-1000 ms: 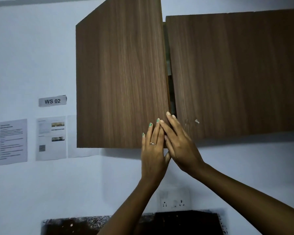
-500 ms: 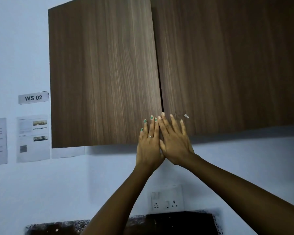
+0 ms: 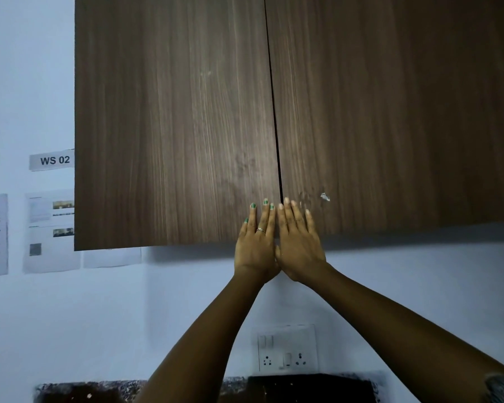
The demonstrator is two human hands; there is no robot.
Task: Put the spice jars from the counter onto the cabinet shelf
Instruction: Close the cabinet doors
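- Wall papers [image 3: 51,228] and a "WS 02" label [image 3: 53,160] hang left of the cabinet.
- Left door [image 3: 172,120]: the left hand [image 3: 255,245] presses flat on its lower corner, fingers straight, grasping nothing.
- Right door [image 3: 390,112]: the right hand [image 3: 298,245] presses likewise, fingers straight.
- Both doors sit shut; only a thin seam shows.
- Spice jars: none visible; the shelf is hidden behind the doors.
- Worktop [image 3: 114,392]: only its far edge shows.
- Judgement: closing step, task likely complete; next, lift both hands away.
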